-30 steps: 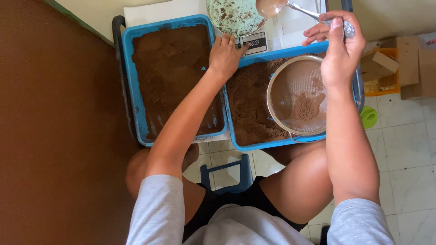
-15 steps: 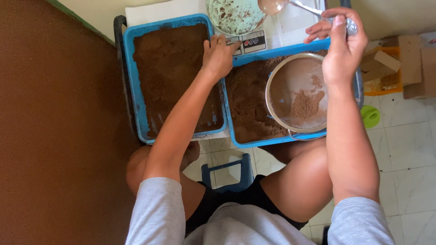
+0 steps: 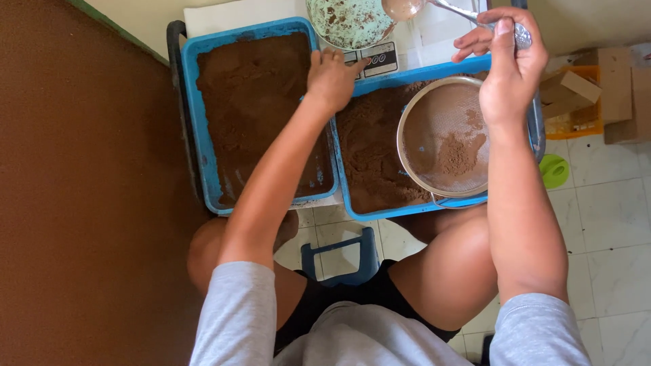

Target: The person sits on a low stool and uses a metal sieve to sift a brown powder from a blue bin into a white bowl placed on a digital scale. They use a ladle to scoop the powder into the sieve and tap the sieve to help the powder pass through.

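Tiled floor (image 3: 610,224), two blue trays (image 3: 196,102), one sieve (image 3: 444,139)

A single head-worn camera looks steeply down from close above the seated person's lap. Two blue plastic trays of brown powder (image 3: 203,135) fill the frame from ten to two o'clock.

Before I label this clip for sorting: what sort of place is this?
Probably a home or small workshop floor, not a factory. The person sits on a low stool over tiled floor, with two blue trays of brown powder, a sieve and a small scale.
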